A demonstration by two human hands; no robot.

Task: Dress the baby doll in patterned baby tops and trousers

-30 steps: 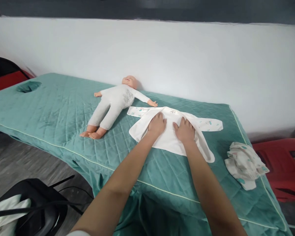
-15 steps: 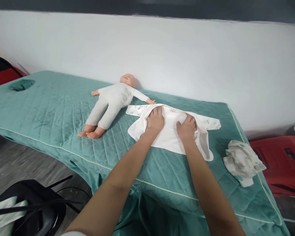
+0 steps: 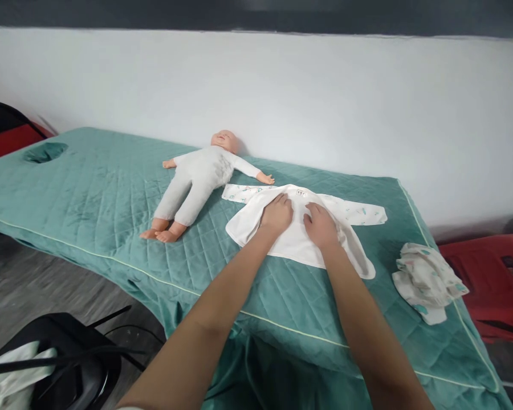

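Note:
A white baby shirt [image 3: 297, 245] lies spread open on the green quilted bed cover [image 3: 111, 228], its patterned sleeves stretched out to either side and a small printed label near the neck. On the inside of its left half rests my left hand [image 3: 277, 213], fingers bent a little and nothing seen gripped. Across from it, my right hand [image 3: 321, 226] lies open on the right half, with thumb and fingers apart. A baby doll [image 3: 199, 171] in a white body lies on its back left of the shirt, one hand close to the left sleeve.
A crumpled patterned cloth [image 3: 430, 282] sits near the right end of the bed. Red chairs [image 3: 491, 279] stand past that end. A black chair [image 3: 55, 364] holding pale cloth is at lower left. The wall [image 3: 256, 91] runs along the far side.
My hands have come nearer each other over the shirt, and the fingers of the left are more bent. The shirt's front edges fold slightly further inward. The view has shifted slightly.

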